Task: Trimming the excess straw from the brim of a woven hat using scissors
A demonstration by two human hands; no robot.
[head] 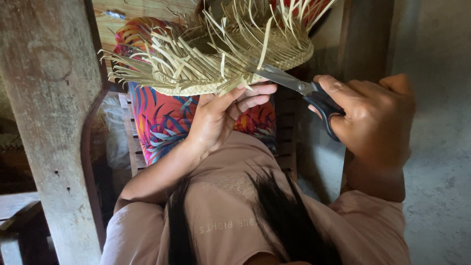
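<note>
Pale straw, woven: a round basket-like piece [230, 59] held up at the top centre of the head view, over the lap, with loose unwoven strip ends bristling out all around its rim. Left hand [221, 115] grips it from below, fingers curled up against the underside of the woven band, thumb side hidden, so closed on the weave. Right hand [373, 122] is closed around the black handles of a pair of scissors [299, 88]; it sits to the right of the piece and a little lower. The scissors' long axis runs from lower right up to upper left, blades pointing into the right-hand rim, tips buried among the strip ends just above the left fingertips. Can't tell how far the blades are parted; the straw hides them. Right hand is the one working the edge, left is the nearer support, touching the weave. Behind: bright floral cloth [162, 122], a weathered wooden post [54, 127] on the left, grey concrete floor [436, 147] on the right.
</note>
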